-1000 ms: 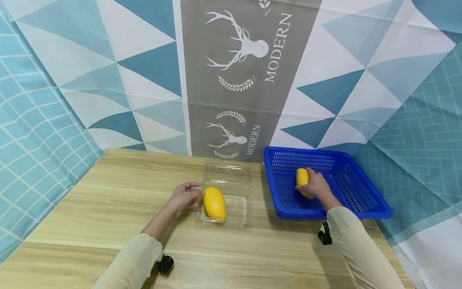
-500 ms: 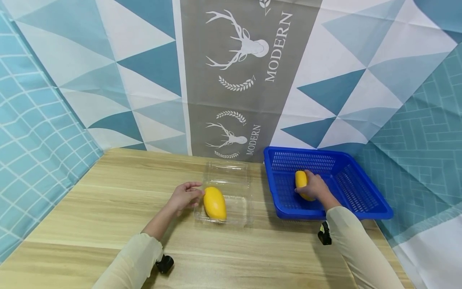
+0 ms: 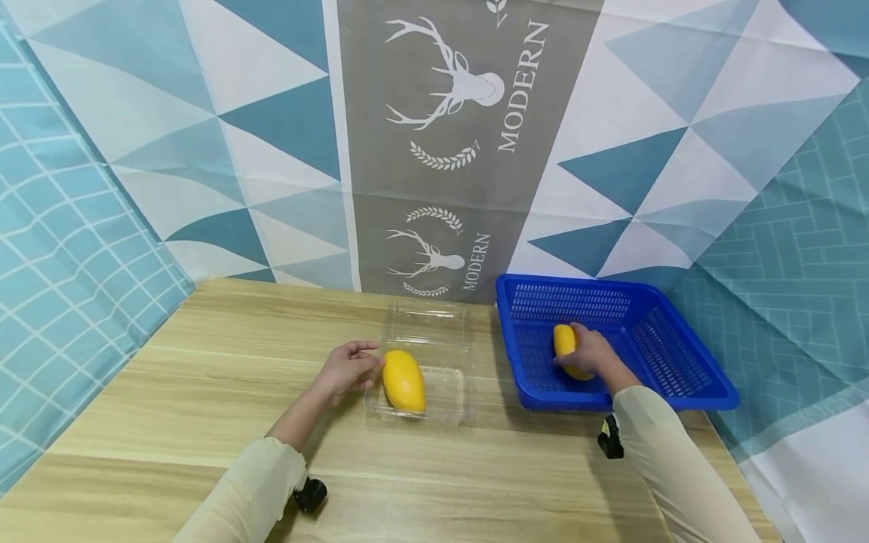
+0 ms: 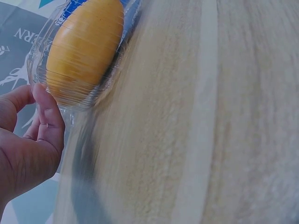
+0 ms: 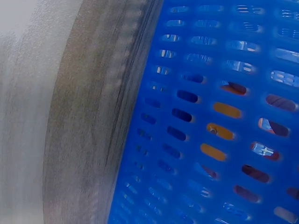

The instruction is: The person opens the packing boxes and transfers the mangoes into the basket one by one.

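My left hand pinches the left rim of a clear plastic clamshell box between thumb and finger. The same hand shows at the box's edge in the left wrist view. A yellow mango lies in the left half of the box, whose lid is folded back. Inside the blue basket, my right hand grips a second yellow mango from its right side. In the right wrist view the basket wall hides most of that hand; yellow shows through its slots.
The wooden table carries the box at its middle and the basket at its right. A patterned cloth rises behind it, with tile-patterned cloth on both sides. A small black camera sits at the left wrist.
My right hand has shifted slightly left and nearer to me inside the basket, with the mango in its grip. The left hand and the box have stayed put.
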The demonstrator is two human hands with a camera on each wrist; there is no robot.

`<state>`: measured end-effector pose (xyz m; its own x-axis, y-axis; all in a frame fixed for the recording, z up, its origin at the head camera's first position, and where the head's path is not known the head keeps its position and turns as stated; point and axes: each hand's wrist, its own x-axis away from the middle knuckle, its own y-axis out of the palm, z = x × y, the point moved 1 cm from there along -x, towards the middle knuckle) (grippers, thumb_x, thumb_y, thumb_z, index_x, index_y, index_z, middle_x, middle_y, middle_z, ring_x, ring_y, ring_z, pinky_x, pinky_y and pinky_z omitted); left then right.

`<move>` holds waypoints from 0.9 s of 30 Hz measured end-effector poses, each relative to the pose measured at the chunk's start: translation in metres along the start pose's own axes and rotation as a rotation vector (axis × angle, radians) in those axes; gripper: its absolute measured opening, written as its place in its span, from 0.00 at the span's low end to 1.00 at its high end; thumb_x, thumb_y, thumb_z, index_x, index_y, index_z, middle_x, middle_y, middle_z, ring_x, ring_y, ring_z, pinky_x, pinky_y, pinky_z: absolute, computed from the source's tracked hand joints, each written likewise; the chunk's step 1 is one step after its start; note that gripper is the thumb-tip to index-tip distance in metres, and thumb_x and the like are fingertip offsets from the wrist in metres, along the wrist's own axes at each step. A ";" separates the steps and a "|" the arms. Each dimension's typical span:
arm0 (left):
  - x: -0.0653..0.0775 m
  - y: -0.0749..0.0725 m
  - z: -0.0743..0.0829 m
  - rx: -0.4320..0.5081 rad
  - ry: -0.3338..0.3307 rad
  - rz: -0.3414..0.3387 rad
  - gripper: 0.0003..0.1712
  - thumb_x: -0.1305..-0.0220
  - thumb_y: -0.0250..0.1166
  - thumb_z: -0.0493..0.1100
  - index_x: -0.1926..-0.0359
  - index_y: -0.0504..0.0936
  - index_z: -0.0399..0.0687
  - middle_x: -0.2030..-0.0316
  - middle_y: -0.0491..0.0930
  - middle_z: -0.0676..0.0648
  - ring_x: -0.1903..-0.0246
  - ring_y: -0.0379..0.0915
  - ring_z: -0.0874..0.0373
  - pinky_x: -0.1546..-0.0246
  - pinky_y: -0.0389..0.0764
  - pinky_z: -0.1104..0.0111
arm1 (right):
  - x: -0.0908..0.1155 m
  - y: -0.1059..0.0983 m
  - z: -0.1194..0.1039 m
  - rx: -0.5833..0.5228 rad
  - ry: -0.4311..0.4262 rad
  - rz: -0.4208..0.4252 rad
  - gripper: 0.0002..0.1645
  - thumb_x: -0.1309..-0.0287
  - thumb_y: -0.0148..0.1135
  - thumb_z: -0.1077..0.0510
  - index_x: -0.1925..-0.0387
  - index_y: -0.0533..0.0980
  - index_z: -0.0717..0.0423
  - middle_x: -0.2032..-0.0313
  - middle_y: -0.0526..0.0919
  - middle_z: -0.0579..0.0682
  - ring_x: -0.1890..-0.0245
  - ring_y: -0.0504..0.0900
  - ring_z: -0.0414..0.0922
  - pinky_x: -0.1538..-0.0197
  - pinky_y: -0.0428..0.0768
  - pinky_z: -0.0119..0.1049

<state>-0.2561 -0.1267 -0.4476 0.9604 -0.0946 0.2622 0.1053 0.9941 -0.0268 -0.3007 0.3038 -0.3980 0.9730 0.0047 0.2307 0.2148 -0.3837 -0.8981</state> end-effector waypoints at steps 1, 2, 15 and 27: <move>0.000 0.000 0.000 0.001 -0.002 0.000 0.29 0.42 0.64 0.37 0.40 0.66 0.37 0.67 0.72 0.50 0.77 0.68 0.64 0.78 0.76 0.78 | 0.000 0.000 -0.001 -0.002 0.002 -0.004 0.53 0.48 0.66 0.51 0.31 0.48 0.68 0.43 0.65 0.73 0.51 0.70 0.63 0.43 0.71 0.61; 0.000 0.000 0.001 0.001 -0.004 -0.003 0.30 0.42 0.64 0.37 0.39 0.66 0.37 0.67 0.72 0.50 0.77 0.68 0.64 0.77 0.76 0.78 | 0.000 -0.001 -0.001 0.000 0.000 -0.008 0.53 0.48 0.66 0.51 0.31 0.48 0.68 0.43 0.65 0.73 0.51 0.70 0.63 0.44 0.72 0.61; 0.009 0.002 0.013 -0.008 0.003 -0.023 0.29 0.41 0.63 0.37 0.39 0.65 0.36 0.66 0.72 0.49 0.75 0.69 0.62 0.75 0.78 0.77 | 0.000 -0.002 0.000 0.001 0.004 -0.001 0.54 0.48 0.66 0.50 0.32 0.46 0.70 0.45 0.66 0.74 0.52 0.71 0.63 0.45 0.72 0.60; 0.000 0.000 0.000 -0.006 0.002 -0.010 0.30 0.41 0.63 0.38 0.39 0.66 0.37 0.66 0.72 0.49 0.76 0.69 0.63 0.77 0.77 0.78 | 0.007 -0.002 0.000 -0.027 0.021 -0.019 0.55 0.47 0.65 0.50 0.32 0.45 0.70 0.42 0.64 0.74 0.49 0.69 0.64 0.43 0.70 0.62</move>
<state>-0.2561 -0.1269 -0.4477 0.9597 -0.1048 0.2606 0.1166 0.9927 -0.0303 -0.2944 0.3043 -0.3949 0.9667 -0.0074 0.2557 0.2305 -0.4087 -0.8831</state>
